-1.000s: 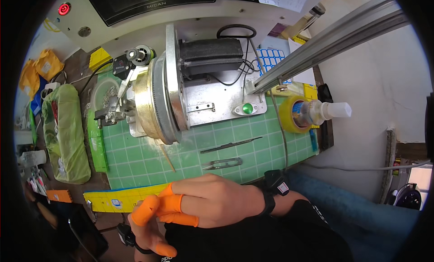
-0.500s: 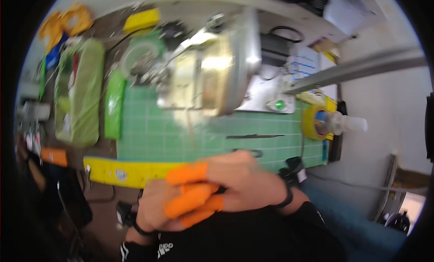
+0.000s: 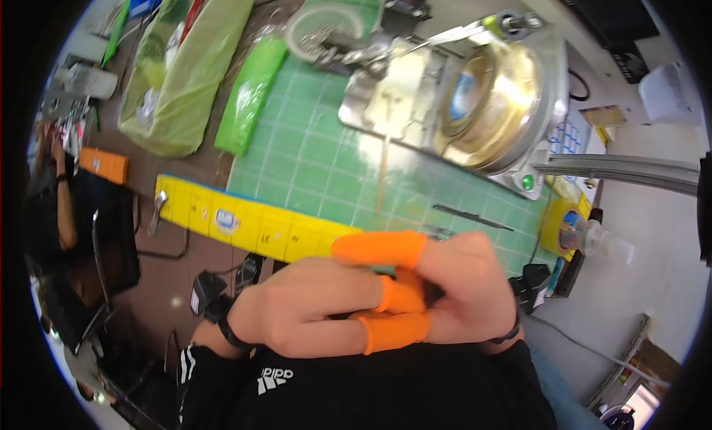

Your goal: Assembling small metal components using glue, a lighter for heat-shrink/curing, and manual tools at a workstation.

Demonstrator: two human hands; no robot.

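My left hand (image 3: 297, 304) and my right hand (image 3: 471, 281) are pressed together in front of my chest, past the near edge of the table. Orange finger cots (image 3: 378, 249) cover several fingertips. The fingers are bent and interlaced, and one orange-tipped finger of the right hand lies across the top. Whatever sits between the palms and fingertips is hidden. Just beyond the hands are a thin wooden stick (image 3: 384, 170) and dark tweezers (image 3: 472, 217) on a green cutting mat (image 3: 282, 170).
A machine with a round brass-coloured wheel (image 3: 512, 111) stands at the back right. A yellow ruler strip (image 3: 256, 226) runs along the near edge. Left are a green pouch (image 3: 252, 96) and a bag-lined bin (image 3: 189, 89). Tape (image 3: 561, 226) lies right. Another person's arm (image 3: 65, 200) shows far left.
The view has turned, so the bench now appears tilted and shifted right. My hands stay together, with the fingers laid differently: one right finger now extends over the top.
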